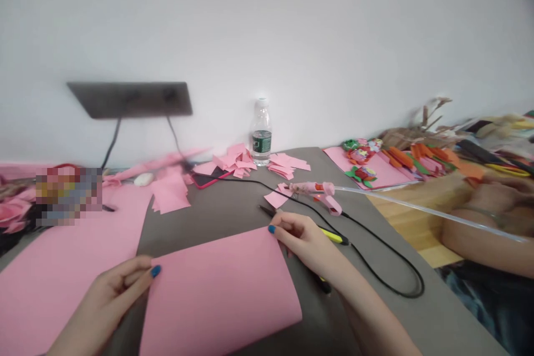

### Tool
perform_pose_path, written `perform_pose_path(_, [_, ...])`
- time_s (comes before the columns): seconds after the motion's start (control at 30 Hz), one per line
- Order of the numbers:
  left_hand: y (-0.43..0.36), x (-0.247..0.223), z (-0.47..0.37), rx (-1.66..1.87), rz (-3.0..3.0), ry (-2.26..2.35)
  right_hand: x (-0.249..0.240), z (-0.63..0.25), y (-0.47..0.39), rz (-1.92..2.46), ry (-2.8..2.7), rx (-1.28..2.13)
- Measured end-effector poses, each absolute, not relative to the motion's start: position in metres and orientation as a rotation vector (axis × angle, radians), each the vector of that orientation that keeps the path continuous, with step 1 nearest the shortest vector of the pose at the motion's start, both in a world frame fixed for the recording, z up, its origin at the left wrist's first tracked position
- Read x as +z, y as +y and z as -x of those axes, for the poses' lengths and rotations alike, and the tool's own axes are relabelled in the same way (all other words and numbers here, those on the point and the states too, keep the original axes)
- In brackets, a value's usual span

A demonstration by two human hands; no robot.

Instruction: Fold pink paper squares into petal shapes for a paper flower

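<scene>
A pink paper sheet (223, 295) is held up by its two far corners over the grey table. At its left corner my left hand (120, 286) pinches the edge, blue thumbnail on top. My right hand (298, 239) grips the right corner between thumb and fingers. The sheet's right side curves downward. Under and beside my right hand lie black-handled tools, partly hidden, and a yellow-and-black cutter (334, 235). A larger pink sheet (92, 267) lies on the left.
A pink glue gun (315, 189) with a long clear stick and looping black cable lies beyond my right hand. Behind are a bottle (261, 136), a phone (211, 177) and pink scraps (236, 160). Paper flowers (362, 161) lie right, near another person's arm (484, 233).
</scene>
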State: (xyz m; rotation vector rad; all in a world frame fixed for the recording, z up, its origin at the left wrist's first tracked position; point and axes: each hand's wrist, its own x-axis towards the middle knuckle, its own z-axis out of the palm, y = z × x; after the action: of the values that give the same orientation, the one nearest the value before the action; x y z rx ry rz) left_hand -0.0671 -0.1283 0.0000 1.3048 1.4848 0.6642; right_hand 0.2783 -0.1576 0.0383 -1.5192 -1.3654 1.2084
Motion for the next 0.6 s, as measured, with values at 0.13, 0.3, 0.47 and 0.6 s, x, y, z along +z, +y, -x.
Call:
perform_pose_path(0.13, [-0.124, 0.011, 0.039, 0.563, -1.259, 1.358, 0.027, -0.276, -0.138, 1.796, -1.640, 0.881])
perform_pose_path(0.3, [-0.119, -0.001, 0.038, 0.491, -1.442, 1.403, 0.021, -0.261, -0.122, 2.104, -1.880, 0.640])
perform_pose_path(0.47, [-0.114, -0.001, 0.034, 0.253, -1.865, 1.635, 0.022, -0.247, -0.113, 2.301, -2.098, 0.434])
perform_pose_path(0.6, [-0.112, 0.011, 0.023, -0.007, -2.033, 1.728, 0.022, -0.243, -0.110, 2.326, -2.193, 0.371])
